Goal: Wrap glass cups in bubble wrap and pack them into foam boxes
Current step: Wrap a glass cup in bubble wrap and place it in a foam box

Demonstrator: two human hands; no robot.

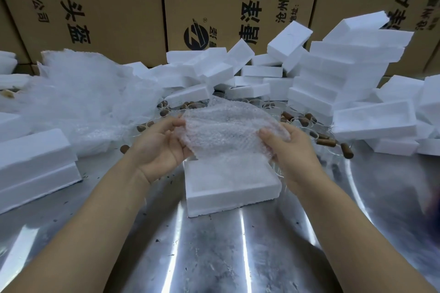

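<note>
Bubble wrap sheet (228,126), clear, one piece: held up in the air at the middle of the scene, stretched between both hands, its lower edge hanging over the far side of a foam box. Whether anything lies inside the sheet cannot be told.

Left hand (159,147): grasps the sheet's left edge, thumb on top, fingers curled beneath.

Right hand (290,147): grasps the sheet's right edge, thumb over it, fingers curled under.

Foam box (228,185), white, rectangular: lies flat on the table directly below the sheet, between the two forearms, open side up.

Glass cups (313,134), a cluster: stand on the table behind the hands, partly hidden by the sheet. Brown handles (325,142) stick out among them, several lying sideways on the right.

Metal table (214,245), shiny, with bright streaks of reflected light and small dark specks scattered on it.

Bubble wrap heap (83,102), loose sheets: piled at the left rear of the table.

Foam boxes, right pile (345,74): stacked and tumbled unevenly along the back and right; one in front (373,121) lies with its hollow showing.

Foam boxes, left stack (35,162): at the table's left edge, one on another.

Cardboard cartons (107,7), brown, printed with black lettering: form a wall behind everything.
</note>
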